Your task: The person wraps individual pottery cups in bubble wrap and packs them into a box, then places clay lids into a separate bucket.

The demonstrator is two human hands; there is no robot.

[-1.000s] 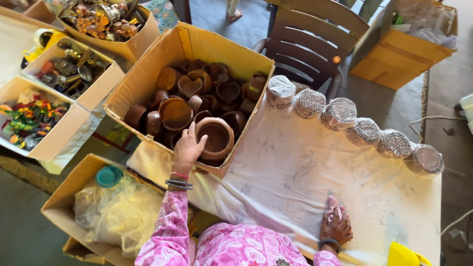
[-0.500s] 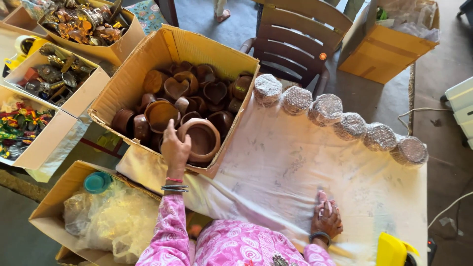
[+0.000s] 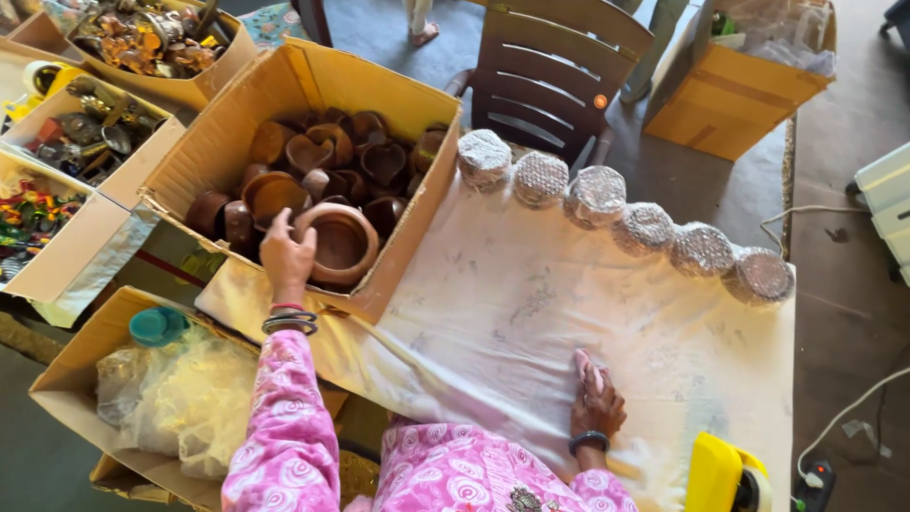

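Reaching forward, the left hand grips the rim of a round clay bowl inside the cardboard box; the right hand rests flat, fingers together, on the white cloth near the table's near edge.

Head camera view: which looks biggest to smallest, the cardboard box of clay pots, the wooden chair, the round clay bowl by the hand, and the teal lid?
1. Cardboard box
2. Wooden chair, partly hidden, so unsure
3. Clay bowl
4. Teal lid

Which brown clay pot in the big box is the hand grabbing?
The left hand grips the big round clay bowl at the near edge of the cardboard box. It is the widest one, bigger than the small heart-shaped and round pots behind it.
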